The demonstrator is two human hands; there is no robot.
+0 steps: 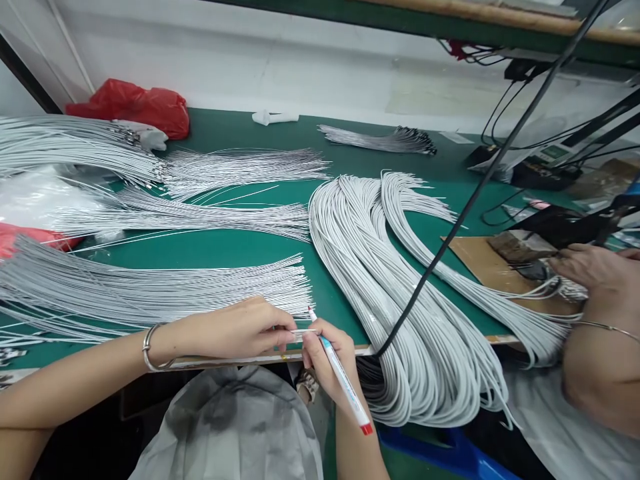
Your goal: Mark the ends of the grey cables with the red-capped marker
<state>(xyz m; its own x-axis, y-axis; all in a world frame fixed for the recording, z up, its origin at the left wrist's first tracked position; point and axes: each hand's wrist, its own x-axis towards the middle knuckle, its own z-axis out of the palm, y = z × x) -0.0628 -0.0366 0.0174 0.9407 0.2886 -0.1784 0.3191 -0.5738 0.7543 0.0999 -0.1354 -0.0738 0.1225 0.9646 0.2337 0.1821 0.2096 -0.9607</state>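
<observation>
At the front edge of the bench, my left hand (245,328) is closed, with fingertips pinched on thin white wires (301,335). My right hand (330,357) holds a white marker pen (345,380) with a blue band and a red end; its tip points up and away. That hand's thumb and fingers also meet the wires, so both hands nearly touch. Just beyond them lies a fanned bundle of thin grey-white wires (165,290), its ends close to the pen tip. To the right, a thick bundle of white cables (380,280) hangs over the edge.
More wire bundles (235,217) lie behind on the green bench (240,250). Red plastic bags (135,107) are at the back left. A black cable (450,233) crosses diagonally on the right. A co-worker's hand (590,267) works beside a cardboard piece (480,267). A shelf runs overhead.
</observation>
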